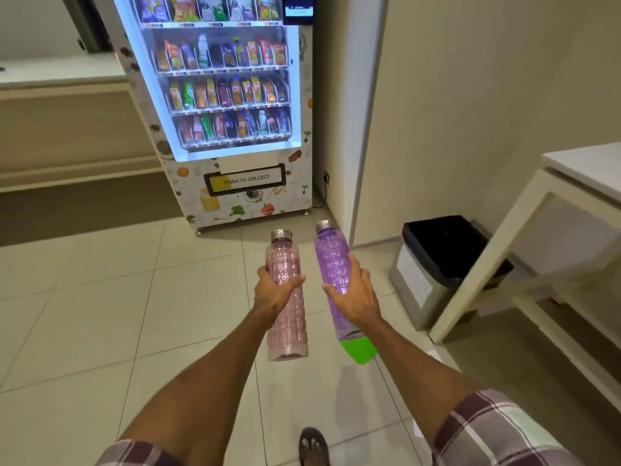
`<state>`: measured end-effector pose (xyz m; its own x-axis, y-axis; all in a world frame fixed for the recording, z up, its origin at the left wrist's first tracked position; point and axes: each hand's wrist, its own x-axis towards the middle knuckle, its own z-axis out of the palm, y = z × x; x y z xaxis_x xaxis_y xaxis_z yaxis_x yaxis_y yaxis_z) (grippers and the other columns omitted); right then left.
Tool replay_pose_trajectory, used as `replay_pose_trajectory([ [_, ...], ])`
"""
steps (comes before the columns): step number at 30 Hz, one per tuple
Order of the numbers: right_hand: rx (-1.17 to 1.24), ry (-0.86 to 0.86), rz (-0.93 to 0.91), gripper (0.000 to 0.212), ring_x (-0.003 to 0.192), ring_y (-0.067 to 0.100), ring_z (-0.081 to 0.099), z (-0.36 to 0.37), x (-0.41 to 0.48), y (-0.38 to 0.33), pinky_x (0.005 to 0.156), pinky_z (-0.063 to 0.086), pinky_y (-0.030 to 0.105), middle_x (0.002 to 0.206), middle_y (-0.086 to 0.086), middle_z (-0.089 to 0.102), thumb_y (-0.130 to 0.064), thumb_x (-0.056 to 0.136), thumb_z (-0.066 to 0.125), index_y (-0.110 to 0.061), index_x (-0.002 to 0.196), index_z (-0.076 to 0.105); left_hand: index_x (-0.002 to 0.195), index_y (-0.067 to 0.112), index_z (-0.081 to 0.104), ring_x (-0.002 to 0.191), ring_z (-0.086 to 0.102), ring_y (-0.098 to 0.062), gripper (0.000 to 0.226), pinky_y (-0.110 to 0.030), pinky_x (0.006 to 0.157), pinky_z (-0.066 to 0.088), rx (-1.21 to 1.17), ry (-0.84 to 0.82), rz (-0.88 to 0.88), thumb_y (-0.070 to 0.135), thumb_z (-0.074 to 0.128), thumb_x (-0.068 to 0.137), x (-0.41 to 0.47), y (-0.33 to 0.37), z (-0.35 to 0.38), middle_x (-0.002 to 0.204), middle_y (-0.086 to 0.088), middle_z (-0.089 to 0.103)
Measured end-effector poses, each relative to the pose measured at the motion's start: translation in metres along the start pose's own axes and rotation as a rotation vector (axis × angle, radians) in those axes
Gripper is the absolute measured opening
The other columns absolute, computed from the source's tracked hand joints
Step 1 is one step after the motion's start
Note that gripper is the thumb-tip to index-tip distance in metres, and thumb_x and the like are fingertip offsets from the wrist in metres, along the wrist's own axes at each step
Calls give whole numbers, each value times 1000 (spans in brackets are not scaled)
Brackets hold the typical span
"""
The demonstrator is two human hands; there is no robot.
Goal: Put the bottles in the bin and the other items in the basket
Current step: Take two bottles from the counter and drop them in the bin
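Note:
My left hand grips a clear pink bottle with a steel cap, held upright over the floor. A purple bottle with a steel cap is in my right hand; something bright green shows at its lower end. Both bottles are side by side, a little apart, in the middle of the view. To the right, on the floor, stands a grey bin lined with a black bag, its top open. No basket is in view.
A lit vending machine stands straight ahead against the wall. A white table juts in from the right, partly over the bin. A long counter runs along the left. My sandalled foot is on the tiled floor.

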<state>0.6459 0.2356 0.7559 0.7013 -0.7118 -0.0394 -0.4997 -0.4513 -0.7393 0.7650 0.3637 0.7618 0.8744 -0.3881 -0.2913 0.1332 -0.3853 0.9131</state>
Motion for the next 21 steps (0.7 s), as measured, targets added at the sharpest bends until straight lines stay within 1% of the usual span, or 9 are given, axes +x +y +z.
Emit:
replay_pose_trajectory([
  [4,9,-13,14,93,118,31,51,17,74,-15,94,47,40,138,12,36,-47,83,68,-25,153,11,138,15,27,104,60,-31,86,-47,90,52,3,0,-26,39,79,73,73,23,1,127,-12,52],
  [10,4,-27,53,93,120,32,51,30,176,-33,95,50,45,140,12,35,-45,83,69,-25,152,10,139,15,26,98,59,-27,86,-42,85,53,22,-61,-22,35,79,74,174,61,12,126,-12,53],
  [12,9,-13,63,93,120,32,51,33,207,-36,96,50,45,139,12,36,-45,83,69,-26,152,11,140,14,26,98,59,-27,87,-43,86,53,36,-75,-15,34,79,74,206,73,17,126,-12,53],
  [16,29,33,129,91,119,33,51,43,272,-36,94,48,43,137,13,37,-45,83,69,-26,152,12,140,14,25,105,61,-32,88,-51,92,52,62,-127,-21,36,79,74,274,93,30,126,-14,53],
  [21,56,85,216,92,118,32,52,56,356,-34,92,48,41,135,12,38,-45,83,69,-26,152,12,139,14,27,106,60,-33,89,-52,93,51,107,-222,-12,35,81,71,371,117,51,126,-13,54],
])
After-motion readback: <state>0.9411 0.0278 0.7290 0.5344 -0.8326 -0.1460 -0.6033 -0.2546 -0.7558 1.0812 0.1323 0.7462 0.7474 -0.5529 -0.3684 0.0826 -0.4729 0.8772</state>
